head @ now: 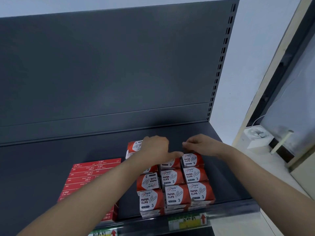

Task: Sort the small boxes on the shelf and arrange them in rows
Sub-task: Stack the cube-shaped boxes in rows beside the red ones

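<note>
Reaching over a dark grey shelf [51, 167], both bare arms stretch toward the back of a block of red-and-white paper clip boxes [173, 186] in the head camera's single view. These boxes stand in three columns running from the shelf's front edge toward the rear, stacked at least two high at the front; most labels read "PAPER CLIPS" upright, while one in the left column is turned the other way round.

The left hand [156, 149] lies palm down on the far end of the left and middle columns, its thumb pointing right across a box top. It hides the boxes beneath it, so whether the fingers grip one or merely rest there cannot be told. One further paper clip box [134, 147] shows half-covered just left of that hand, tilted out of line with the rows.

The right hand [198, 143] hovers behind the right column with fingertips [185, 144] pinched together; anything held between them is too small or too dark to make out.

Left of the paper clips, apart from them, lie flat red staple boxes [88, 172], partly hidden by the left forearm. Price labels [187, 220] on the shelf lip are blurred and cut off below.
</note>
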